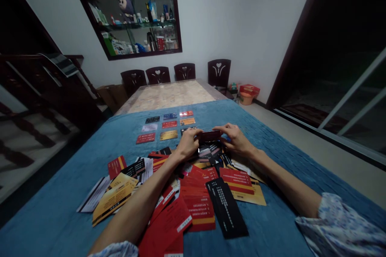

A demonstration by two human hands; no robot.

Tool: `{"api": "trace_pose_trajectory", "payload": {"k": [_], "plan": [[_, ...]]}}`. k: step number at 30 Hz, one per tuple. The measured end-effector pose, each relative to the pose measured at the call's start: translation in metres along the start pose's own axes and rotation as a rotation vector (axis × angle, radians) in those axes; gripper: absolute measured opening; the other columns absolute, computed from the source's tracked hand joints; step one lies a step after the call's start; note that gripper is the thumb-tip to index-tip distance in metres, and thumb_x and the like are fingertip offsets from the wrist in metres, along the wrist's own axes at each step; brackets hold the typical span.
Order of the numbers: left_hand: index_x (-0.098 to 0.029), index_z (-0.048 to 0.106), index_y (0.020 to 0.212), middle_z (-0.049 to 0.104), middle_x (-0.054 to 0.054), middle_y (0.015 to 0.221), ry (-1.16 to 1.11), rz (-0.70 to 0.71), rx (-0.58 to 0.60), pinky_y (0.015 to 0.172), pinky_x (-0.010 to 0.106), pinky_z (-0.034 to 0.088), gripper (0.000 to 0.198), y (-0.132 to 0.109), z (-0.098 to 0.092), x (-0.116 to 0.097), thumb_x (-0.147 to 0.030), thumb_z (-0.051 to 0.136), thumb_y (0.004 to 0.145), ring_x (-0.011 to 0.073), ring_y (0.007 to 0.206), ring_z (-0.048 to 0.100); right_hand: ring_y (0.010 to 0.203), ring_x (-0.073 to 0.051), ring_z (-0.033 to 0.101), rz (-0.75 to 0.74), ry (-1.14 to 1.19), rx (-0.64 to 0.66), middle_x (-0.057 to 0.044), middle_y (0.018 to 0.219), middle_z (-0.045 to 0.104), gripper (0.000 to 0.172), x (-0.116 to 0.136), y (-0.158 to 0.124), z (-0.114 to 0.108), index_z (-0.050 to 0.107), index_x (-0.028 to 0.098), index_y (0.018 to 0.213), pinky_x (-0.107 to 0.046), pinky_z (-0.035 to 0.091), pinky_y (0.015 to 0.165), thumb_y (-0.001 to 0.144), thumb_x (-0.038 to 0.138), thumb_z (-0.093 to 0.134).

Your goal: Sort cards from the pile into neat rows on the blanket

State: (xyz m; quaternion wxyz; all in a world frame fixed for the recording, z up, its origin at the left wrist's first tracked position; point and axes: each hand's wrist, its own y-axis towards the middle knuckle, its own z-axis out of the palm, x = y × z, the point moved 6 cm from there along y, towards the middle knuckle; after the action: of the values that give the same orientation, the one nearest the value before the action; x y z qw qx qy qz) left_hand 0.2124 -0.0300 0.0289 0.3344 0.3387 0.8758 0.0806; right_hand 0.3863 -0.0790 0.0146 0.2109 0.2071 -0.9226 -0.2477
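Between my two hands, a dark reddish card or thin stack [210, 136] is held by its ends above the pile. My left hand [189, 143] pinches its left end, and my right hand [237, 139] grips its right end. Below and nearer to me spreads a loose pile of red cards [197, 209], yellow cards [116, 196] and a long black card [226, 209]. Beyond my left hand, small cards lie in rows, among them a gold card [169, 135], a red card [146, 138] and an orange card [187, 121]. One dark card there is partly hidden by my left hand.
A blue cloth [81, 156] covers the near part of the table, with bare marble tabletop [171, 95] beyond. Dark chairs [218, 73] stand at the far end. A wall shelf [141, 54], a railing at left and an orange bin [246, 98] are also visible.
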Motion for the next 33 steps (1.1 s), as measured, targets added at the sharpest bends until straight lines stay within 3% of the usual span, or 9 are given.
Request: {"api": "trace_pose_trajectory", "payload": {"k": [6,13,26,33], "plan": [[-0.019,0.071,0.115,0.072,0.006,0.103,-0.002,0.015,-0.014,0.093,0.031,0.050,0.045,-0.002,0.003,0.001,-0.001,0.052,0.079,0.0183,0.096,0.063,0.093,-0.025,0.056,-0.032,-0.113,0.045,-0.010,0.095,0.067,0.043,0.004,-0.001,0.003,0.059,0.027,0.136,-0.041,0.042,0.086,0.094,0.022,0.049],[-0.020,0.067,0.121,0.072,0.006,0.099,0.090,0.047,0.013,0.091,0.032,0.050,0.049,-0.006,0.005,-0.001,-0.002,0.049,0.079,0.0197,0.092,0.061,0.095,-0.026,0.055,-0.055,-0.172,0.049,-0.010,0.102,0.070,0.051,0.004,-0.001,0.006,0.054,0.031,0.141,-0.042,0.040,0.087,0.091,0.018,0.050],[-0.019,0.070,0.102,0.073,0.006,0.089,0.029,-0.064,-0.008,0.079,0.027,0.047,0.036,-0.001,-0.006,-0.004,-0.003,0.050,0.077,0.0187,0.081,0.065,0.094,-0.028,0.055,-0.138,-0.269,-0.033,-0.011,0.102,0.068,0.040,0.011,0.002,0.011,0.056,0.019,0.129,-0.039,0.034,0.085,0.093,0.035,0.053],[-0.017,0.069,0.100,0.070,0.005,0.080,0.052,-0.108,0.014,0.073,0.026,0.046,0.037,0.001,-0.018,-0.005,-0.001,0.050,0.072,0.0175,0.072,0.062,0.098,-0.030,0.053,-0.143,-0.348,-0.047,-0.013,0.105,0.064,0.043,0.021,0.007,0.012,0.052,0.018,0.130,-0.041,0.032,0.090,0.089,0.030,0.056]]}}
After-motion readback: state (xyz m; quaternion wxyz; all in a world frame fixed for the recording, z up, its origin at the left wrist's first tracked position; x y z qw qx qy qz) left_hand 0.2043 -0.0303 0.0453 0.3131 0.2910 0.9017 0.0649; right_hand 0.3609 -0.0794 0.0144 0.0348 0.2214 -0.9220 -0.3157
